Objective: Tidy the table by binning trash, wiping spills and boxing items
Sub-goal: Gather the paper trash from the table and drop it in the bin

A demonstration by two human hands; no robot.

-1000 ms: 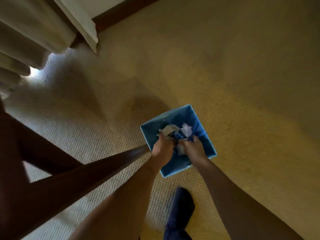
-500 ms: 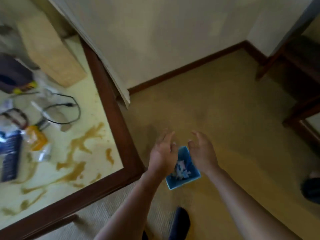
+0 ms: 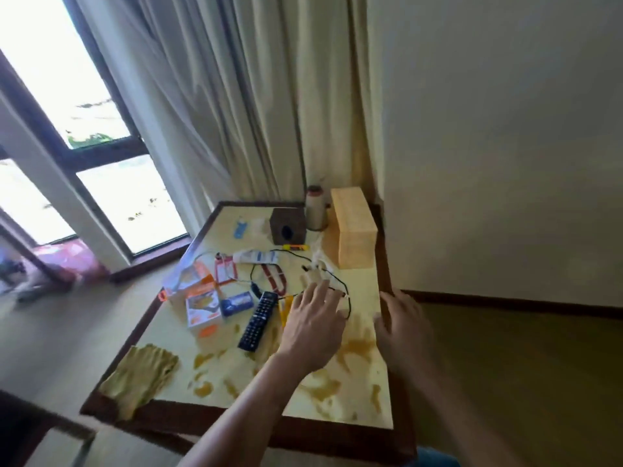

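Done at the bin, the left hand (image 3: 313, 328) and right hand (image 3: 401, 328) come back empty, fingers spread, over the table (image 3: 236, 419), whose spills (image 3: 357, 348) and remote (image 3: 259, 320) await, cloth (image 3: 141, 375) on its near-left corner.

Table (image 3: 303, 429), dark wood rim and pale yellow top, is carrying everything. Brown spills (image 3: 357, 348) are spreading beneath the left hand (image 3: 313, 328) and across toward the right hand (image 3: 403, 326) at the right rim. Black remote (image 3: 259, 320) is lying just left of the left hand, with a yellow strip (image 3: 285, 311) lying between them. Black cable (image 3: 340, 281) is looping just past the left fingertips. Blue packet (image 3: 237, 303) and orange box (image 3: 202, 306) are sitting further left. Yellow cloth (image 3: 138, 379) is lying well left and nearer, on the corner. Beyond both hands, white tube (image 3: 256, 257), red-edged tag (image 3: 226, 269), marker (image 3: 296, 247), brown cube (image 3: 288, 225), beige cylinder (image 3: 315, 208) and tan box (image 3: 354, 227) are sitting.
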